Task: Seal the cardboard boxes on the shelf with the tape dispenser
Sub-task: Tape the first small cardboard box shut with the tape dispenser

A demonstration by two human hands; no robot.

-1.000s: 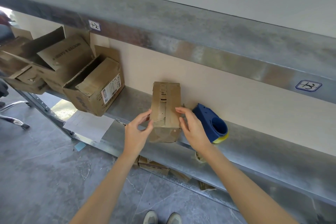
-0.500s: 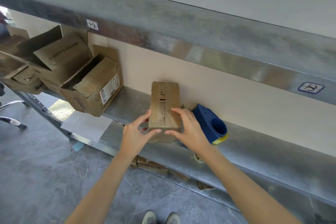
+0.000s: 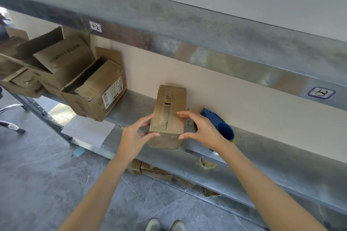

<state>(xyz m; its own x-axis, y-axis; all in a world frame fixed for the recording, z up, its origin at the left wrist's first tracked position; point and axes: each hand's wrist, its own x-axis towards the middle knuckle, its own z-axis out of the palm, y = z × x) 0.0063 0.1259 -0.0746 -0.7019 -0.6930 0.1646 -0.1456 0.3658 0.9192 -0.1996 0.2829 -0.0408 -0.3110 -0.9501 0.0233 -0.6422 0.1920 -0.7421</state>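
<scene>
A small worn cardboard box [image 3: 170, 116] stands on the metal shelf [image 3: 272, 157], its top flaps shut with old tape along the seam. My left hand [image 3: 134, 136] grips its near left corner, thumb on the near top edge. My right hand [image 3: 203, 129] holds the near right side, with the index finger on the top and the thumb at the near corner. The blue tape dispenser [image 3: 224, 129] lies on the shelf just right of the box, partly hidden behind my right hand.
Several larger open boxes [image 3: 95, 95] lie tilted on the shelf's left end. A paper sheet [image 3: 88, 131] hangs over the shelf's front edge. The upper shelf beam [image 3: 187, 47] runs low overhead. More cardboard [image 3: 155, 171] sits on a lower level, and a chair base [image 3: 11, 126] is at left.
Both hands have slid from the box's sides to its near end, thumbs coming round to the near edge. The box has stayed in place.
</scene>
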